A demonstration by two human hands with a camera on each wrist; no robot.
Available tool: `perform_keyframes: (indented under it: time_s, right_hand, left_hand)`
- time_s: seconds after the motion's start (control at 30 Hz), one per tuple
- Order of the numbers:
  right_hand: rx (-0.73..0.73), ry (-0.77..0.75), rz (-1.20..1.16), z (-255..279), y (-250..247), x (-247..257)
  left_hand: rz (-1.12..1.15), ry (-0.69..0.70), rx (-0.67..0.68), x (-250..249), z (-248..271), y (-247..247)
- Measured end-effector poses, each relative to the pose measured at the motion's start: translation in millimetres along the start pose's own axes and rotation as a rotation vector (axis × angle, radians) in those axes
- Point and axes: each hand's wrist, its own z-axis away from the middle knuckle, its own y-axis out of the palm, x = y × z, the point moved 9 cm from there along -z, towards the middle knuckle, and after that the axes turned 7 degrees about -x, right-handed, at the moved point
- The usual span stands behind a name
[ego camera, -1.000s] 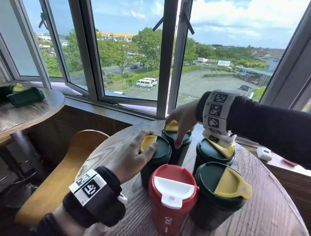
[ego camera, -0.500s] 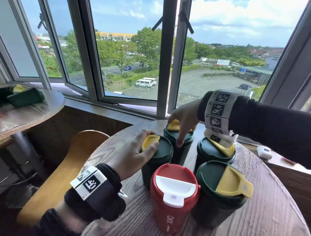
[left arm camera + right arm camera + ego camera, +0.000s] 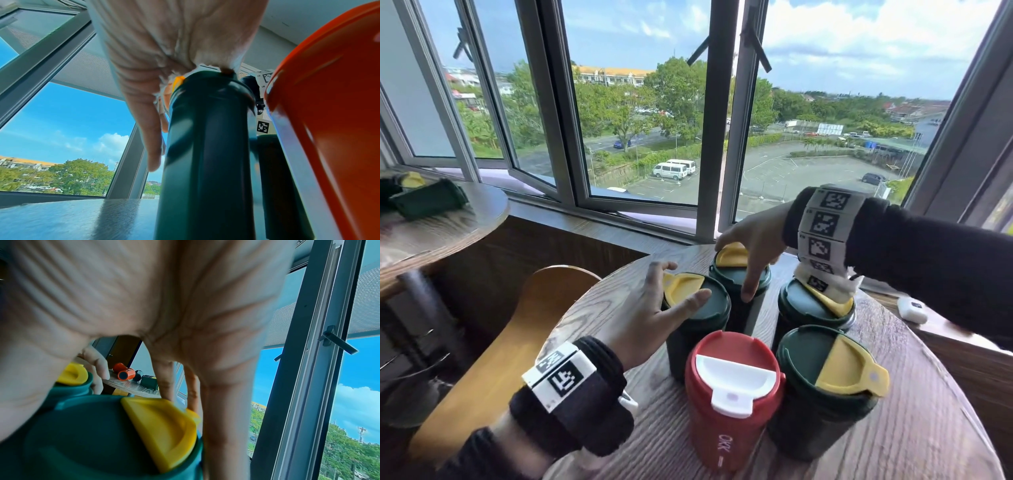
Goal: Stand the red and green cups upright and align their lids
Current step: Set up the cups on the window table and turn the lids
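Observation:
Five lidded cups stand upright on the round wooden table (image 3: 893, 428). The red cup (image 3: 732, 394) with a white flap is front centre, beside a green cup (image 3: 825, 387) with a yellow flap. My left hand (image 3: 681, 284) lies over the left green cup (image 3: 698, 329), thumb across its lid and fingers spread straight; in the left wrist view those fingers (image 3: 152, 146) hang beside that cup (image 3: 205, 146). My right hand (image 3: 734, 270) grips the lid of the far green cup (image 3: 760, 277), thumb on the near rim, fingers over the yellow flap (image 3: 164, 426). Another green cup (image 3: 804, 308) sits under my right wrist.
A wooden chair (image 3: 517, 335) stands left of the table. A second round table (image 3: 448, 233) at far left carries green cups lying down (image 3: 428, 202) and an orange-red cup (image 3: 125, 373) on its side. A small white device (image 3: 912, 310) lies on the sill at right. Open windows stand behind.
My left hand's fingers have straightened and lifted from the far edge of the left green cup's lid. My right hand keeps its hold on the far cup's lid.

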Motion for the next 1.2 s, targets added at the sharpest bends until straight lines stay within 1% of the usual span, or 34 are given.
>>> perform_keyframes:
  time_s: [0.1,0.2,0.3,0.4,0.5,0.6,0.73,0.87,0.97,1.07,1.13,1.2]
  right_hand:
    - [-0.001,-0.004,-0.036,1,0,-4]
    - [-0.03,-0.019,-0.077,3,-2,-10]
    - [-0.081,-0.029,-0.147,8,-4,-19]
    - [-0.171,-0.028,-0.187,15,-8,-38]
    - [-0.198,-0.025,-0.307,30,-5,-57]
    - [-0.304,-0.018,-0.351,62,-9,-73]
    - [-0.507,-0.023,-0.384,115,-6,-86]
    - [-0.597,-0.018,-0.43,159,15,-74]
    - [-0.643,-0.1,-0.411,185,28,-45]
    - [-0.623,-0.1,-0.374,190,52,-32]
    - [-0.633,-0.094,-0.335,190,64,-30]
    - [-0.636,-0.098,-0.377,188,71,-28]
  left_hand:
    - [0.024,0.002,-0.02,-2,2,-4]
    - [0.018,0.003,-0.012,-6,7,-7]
    - [-0.024,0.023,-0.008,-10,13,-10]
    - [-0.049,0.035,0.004,-11,20,-10]
    - [-0.021,0.028,-0.004,-11,28,-12]
    - [-0.051,0.05,-0.027,-16,39,-16]
    - [-0.105,0.014,-0.052,-26,53,-26]
    - [-0.131,0.092,-0.068,-47,69,-35]
    - [-0.14,0.096,0.009,-57,80,-27]
    - [-0.146,0.071,0.054,-61,87,-15]
    - [-0.176,0.065,0.07,-62,88,-7]
    - [-0.209,0.071,0.077,-63,87,-1]
